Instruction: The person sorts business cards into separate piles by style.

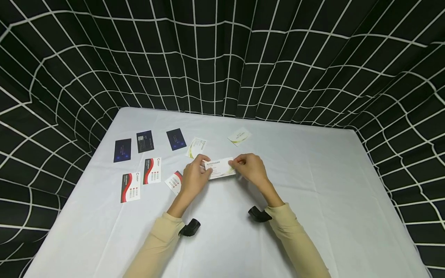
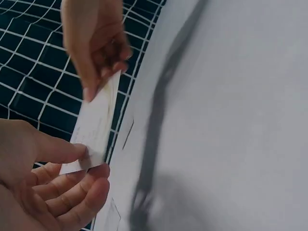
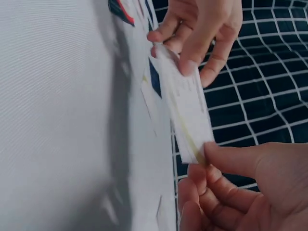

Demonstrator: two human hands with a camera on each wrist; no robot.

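Observation:
A white business card (image 1: 219, 168) with printed lines and a yellow-green curve is held up between both hands, above the table. My left hand (image 1: 195, 174) pinches its left end, thumb on the printed face and fingers behind. At the opposite end, my right hand (image 1: 251, 167) grips the card between thumb and fingers. In the right wrist view the card (image 3: 185, 103) is tilted, its yellow-green stripe near the right thumb. The left wrist view shows the card (image 2: 98, 122) steeply from the side.
On the white table (image 1: 295, 231), two similar white cards (image 1: 196, 146) (image 1: 240, 136) lie beyond the hands. Farther left are dark blue cards (image 1: 122, 150) (image 1: 176, 139) and a dark card with a QR code (image 1: 145, 141). Red, black and white cards (image 1: 130, 187) (image 1: 152, 171) (image 1: 174, 182) lie nearer. A black grid curtain (image 1: 222, 69) surrounds the table.

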